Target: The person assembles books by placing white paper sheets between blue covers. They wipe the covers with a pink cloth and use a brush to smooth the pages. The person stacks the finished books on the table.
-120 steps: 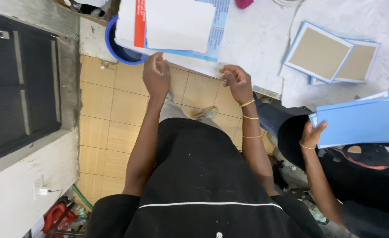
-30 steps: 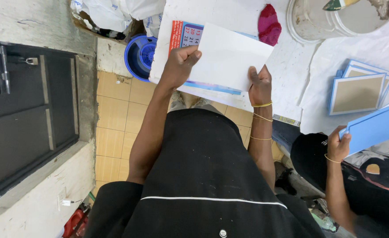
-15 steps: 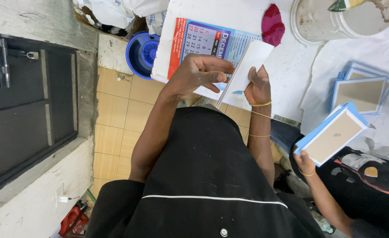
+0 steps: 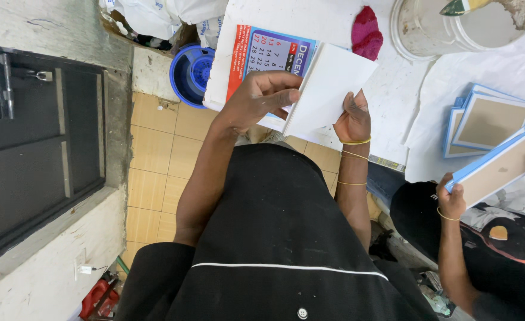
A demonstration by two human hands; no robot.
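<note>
White folded paper (image 4: 328,89) is gripped by both hands above a black-clothed lap. The left hand (image 4: 262,95) pinches its near-left edge with curled fingers; the right hand (image 4: 353,116), wearing thin bangles, clasps its lower corner. Beyond the left hand lie a calendar sheet (image 4: 268,53) and a blue tub (image 4: 192,72). Right of the right hand, another person's hand (image 4: 453,199) holds a blue-edged board (image 4: 497,166).

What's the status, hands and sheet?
Left hand and right hand both grip white sheet, tilted above calendar. Co-worker's blue-edged board apart, nothing blocking.
</note>
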